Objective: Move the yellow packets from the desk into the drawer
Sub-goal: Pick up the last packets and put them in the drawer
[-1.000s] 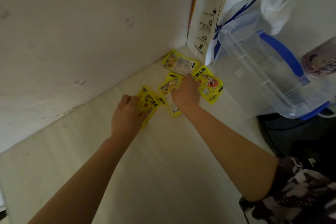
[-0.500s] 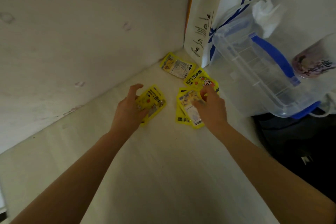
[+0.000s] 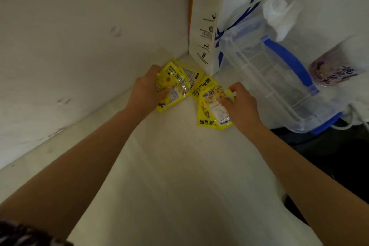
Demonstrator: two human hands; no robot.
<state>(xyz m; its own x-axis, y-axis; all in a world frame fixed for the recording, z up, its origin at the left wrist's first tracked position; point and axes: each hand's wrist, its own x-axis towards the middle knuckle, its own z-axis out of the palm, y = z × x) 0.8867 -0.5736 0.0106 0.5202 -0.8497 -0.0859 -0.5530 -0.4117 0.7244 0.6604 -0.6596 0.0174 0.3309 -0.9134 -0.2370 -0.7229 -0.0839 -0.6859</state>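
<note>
The yellow packets lie in the desk's far corner, gathered in two bunches. The left hand grips the left bunch, thumb curled over it. The right hand pinches the right bunch. One more packet lies between the hands. Beyond the right hand stand a paper bag and a clear plastic box.

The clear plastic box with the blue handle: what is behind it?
Behind the clear plastic box a white coffee bag stands in the corner, and crumpled white paper shows above its rim. The bag's lower right part is covered by the box.
</note>
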